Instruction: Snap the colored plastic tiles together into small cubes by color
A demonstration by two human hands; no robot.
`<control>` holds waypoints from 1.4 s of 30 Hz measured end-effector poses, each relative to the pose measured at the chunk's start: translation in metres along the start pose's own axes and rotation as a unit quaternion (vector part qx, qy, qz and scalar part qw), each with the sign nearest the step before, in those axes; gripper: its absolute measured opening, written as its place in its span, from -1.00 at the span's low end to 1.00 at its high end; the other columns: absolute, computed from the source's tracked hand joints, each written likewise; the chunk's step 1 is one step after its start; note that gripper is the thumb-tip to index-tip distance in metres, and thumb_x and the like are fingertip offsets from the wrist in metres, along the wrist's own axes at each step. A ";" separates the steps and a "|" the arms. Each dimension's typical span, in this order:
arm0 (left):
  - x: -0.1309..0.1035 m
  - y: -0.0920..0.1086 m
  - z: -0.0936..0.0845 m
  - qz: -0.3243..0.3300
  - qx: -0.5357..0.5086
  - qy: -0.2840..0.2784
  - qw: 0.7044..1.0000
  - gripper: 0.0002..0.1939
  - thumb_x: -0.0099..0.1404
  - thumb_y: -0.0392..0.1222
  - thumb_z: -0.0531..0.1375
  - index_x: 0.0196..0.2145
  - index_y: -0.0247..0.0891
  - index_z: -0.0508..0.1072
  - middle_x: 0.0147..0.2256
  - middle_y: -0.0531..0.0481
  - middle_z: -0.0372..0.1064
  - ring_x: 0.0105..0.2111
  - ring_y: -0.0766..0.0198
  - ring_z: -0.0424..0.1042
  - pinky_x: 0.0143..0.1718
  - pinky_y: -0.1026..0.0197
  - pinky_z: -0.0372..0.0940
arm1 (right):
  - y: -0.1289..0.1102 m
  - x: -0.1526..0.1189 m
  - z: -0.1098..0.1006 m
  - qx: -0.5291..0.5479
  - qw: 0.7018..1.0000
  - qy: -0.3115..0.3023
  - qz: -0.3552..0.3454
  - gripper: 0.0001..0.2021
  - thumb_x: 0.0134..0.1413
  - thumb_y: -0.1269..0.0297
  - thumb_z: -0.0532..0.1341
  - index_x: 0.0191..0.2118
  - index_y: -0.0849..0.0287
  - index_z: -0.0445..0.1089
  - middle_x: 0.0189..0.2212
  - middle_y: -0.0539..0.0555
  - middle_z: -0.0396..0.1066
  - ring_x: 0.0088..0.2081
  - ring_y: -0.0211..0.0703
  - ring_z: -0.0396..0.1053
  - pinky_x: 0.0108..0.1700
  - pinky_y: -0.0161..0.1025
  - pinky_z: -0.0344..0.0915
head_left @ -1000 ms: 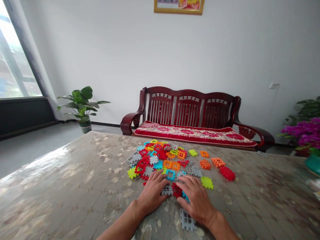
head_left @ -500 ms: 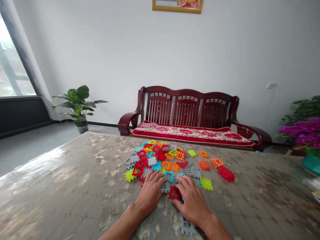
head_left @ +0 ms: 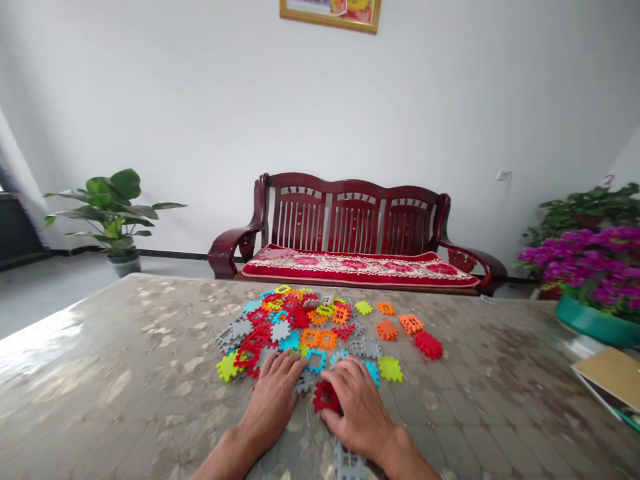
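Note:
Plastic interlocking tiles with toothed edges, in red, orange, blue, green and grey, lie in a loose pile (head_left: 300, 317) on the table. My left hand (head_left: 275, 387) rests palm down at the pile's near edge, fingers stretched out over the tiles and beside a grey tile (head_left: 305, 382). A red window-shaped tile (head_left: 325, 397) sits between the thumb and fingers of my right hand (head_left: 357, 403), which covers part of it. Below that wrist, a grey lattice tile (head_left: 350, 463) is partly hidden. Just right of my fingers lies a green tile (head_left: 391, 369).
Several orange tiles and a red one (head_left: 429, 345) lie apart, right of the pile. A purple flower pot (head_left: 595, 320) and a tan notebook (head_left: 610, 375) stand on the table's right side. Beyond the table (head_left: 165, 373) are a wooden bench (head_left: 355, 220) and a potted plant (head_left: 123, 263).
The view has turned to the right, so the scene sits further left and more of the flower pot and notebook shows. Both hands stay almost where they were among the tiles.

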State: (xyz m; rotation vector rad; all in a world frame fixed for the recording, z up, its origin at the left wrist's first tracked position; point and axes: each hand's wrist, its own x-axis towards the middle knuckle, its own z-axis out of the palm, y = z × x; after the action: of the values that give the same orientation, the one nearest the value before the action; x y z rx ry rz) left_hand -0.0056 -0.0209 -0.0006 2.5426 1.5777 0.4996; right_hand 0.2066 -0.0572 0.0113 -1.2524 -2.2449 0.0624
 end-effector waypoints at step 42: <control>0.006 -0.031 0.032 0.063 0.005 0.092 0.994 -0.52 0.21 0.14 0.22 0.08 0.07 0.47 0.08 0.00 0.46 0.09 0.06 0.39 0.20 -0.05 0.20 | 0.202 -0.053 -0.073 -0.144 0.886 0.107 0.428 -0.24 0.06 0.02 0.14 0.33 0.26 0.03 0.13 0.27 0.37 0.07 0.11 0.39 0.04 -0.07 0.29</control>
State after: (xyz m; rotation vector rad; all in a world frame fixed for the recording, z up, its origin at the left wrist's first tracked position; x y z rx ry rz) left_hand -0.0193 0.0009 -0.0374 2.6838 1.4803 0.7620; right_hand 0.4198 -0.0023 -0.0127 -2.2077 -1.3956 -0.0794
